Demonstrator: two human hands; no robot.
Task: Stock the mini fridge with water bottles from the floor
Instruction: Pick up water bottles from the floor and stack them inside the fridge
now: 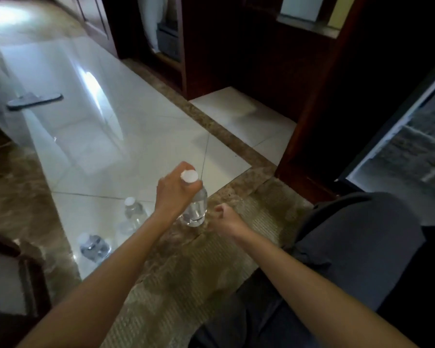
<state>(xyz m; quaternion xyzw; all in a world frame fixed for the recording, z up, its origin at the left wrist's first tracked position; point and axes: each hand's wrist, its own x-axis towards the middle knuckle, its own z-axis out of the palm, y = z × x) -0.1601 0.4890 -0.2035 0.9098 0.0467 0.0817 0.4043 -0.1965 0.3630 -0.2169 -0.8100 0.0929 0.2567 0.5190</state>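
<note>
My left hand (173,194) grips a clear water bottle (196,209) with a white cap by its neck, holding it upright just above the brown marble floor strip. My right hand (227,219) hovers just right of the bottle, fingers loosely curled, holding nothing. Two more clear bottles stand on the white tiles to the left: one bottle (133,212) close behind my left forearm, another bottle (93,246) nearer the lower left. The open mini fridge (399,151) shows at the right edge, its dim interior and white door frame visible.
A dark wooden cabinet (299,109) stands between the fridge and the tiled floor. My grey-clad knee (362,247) is bent at the right. A grey flat object (34,100) lies on the tiles at far left. A wooden furniture corner (18,277) sits at lower left.
</note>
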